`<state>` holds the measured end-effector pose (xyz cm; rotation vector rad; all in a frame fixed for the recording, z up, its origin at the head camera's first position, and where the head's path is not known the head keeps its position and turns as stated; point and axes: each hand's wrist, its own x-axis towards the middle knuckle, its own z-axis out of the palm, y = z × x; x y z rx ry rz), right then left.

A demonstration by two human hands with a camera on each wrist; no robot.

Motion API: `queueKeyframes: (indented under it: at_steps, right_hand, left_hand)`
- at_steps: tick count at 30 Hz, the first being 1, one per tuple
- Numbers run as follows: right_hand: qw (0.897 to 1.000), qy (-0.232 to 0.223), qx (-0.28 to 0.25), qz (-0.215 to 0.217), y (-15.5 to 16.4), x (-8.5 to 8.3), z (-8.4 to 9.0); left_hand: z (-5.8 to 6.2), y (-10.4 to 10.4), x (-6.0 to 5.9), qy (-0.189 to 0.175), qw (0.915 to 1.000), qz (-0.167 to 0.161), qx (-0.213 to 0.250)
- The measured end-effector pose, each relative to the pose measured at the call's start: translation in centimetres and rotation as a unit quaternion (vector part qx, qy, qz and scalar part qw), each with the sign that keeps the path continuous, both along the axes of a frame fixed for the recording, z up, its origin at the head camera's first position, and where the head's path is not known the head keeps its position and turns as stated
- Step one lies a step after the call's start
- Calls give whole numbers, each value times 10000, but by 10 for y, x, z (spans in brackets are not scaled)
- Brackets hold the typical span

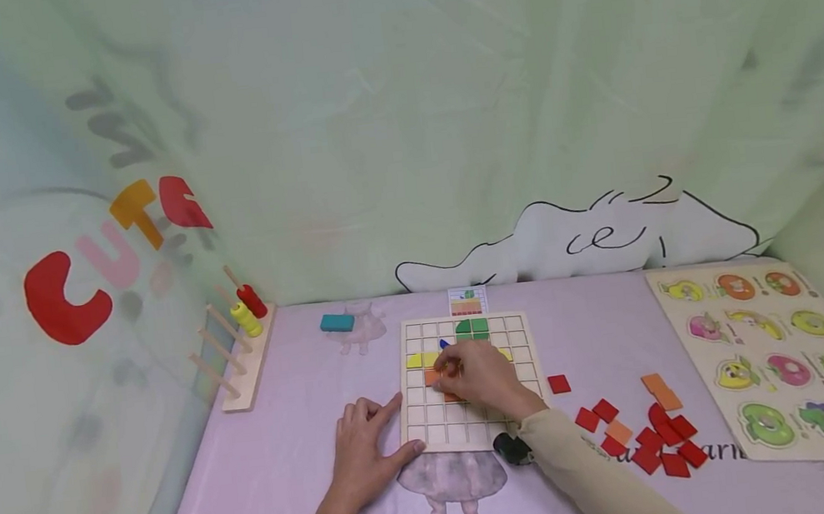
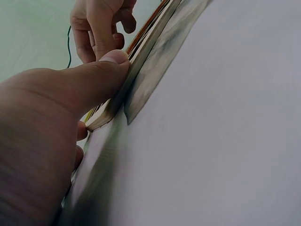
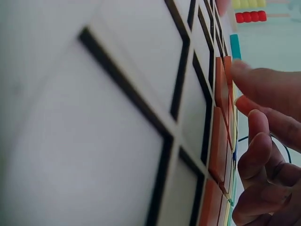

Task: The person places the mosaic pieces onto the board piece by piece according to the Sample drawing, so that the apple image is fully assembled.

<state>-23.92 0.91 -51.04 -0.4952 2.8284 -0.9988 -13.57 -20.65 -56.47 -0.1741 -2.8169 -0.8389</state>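
Observation:
A light wooden grid board [image 1: 417,436] lies on the table, with yellow tiles [image 1: 414,360], green tiles [image 1: 474,325] and orange tiles [image 3: 216,141] set in its cells. My left hand [image 1: 363,455] is at the board's near left corner, thumb along the front edge and fingers by the left side; in the left wrist view the thumb [image 2: 101,77] rests against the wooden edge. Over the board, my right hand [image 1: 486,373] has its thumb and index fingertips at an orange tile [image 1: 432,378] in the left part. A small blue piece [image 1: 444,343] shows just beyond its knuckles.
Several loose red tiles [image 1: 648,460] and orange tiles [image 1: 664,395] lie right of the board. A printed pattern card [image 1: 468,301] sits behind it. A teal block [image 1: 338,323] and a bead-peg stand [image 1: 244,379] are at the left, a fruit puzzle board [image 1: 768,349] at the right.

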Motion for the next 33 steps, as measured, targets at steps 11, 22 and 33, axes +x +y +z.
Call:
queueKeyframes:
  at_steps: [11,22,33]
  right_hand:
    - [10000,48,41,-13,0,-6,-1]
    - [9983,537,-197,-82,67,2,8]
    - [9851,-248,1026,-1360,218,29,30]
  left_hand:
    - [1,5,-2,19,10000,-61,-4]
    - [-3,6,0,-54,10000,-30,-33]
    - [-3,1,0,111,9998,78,-178]
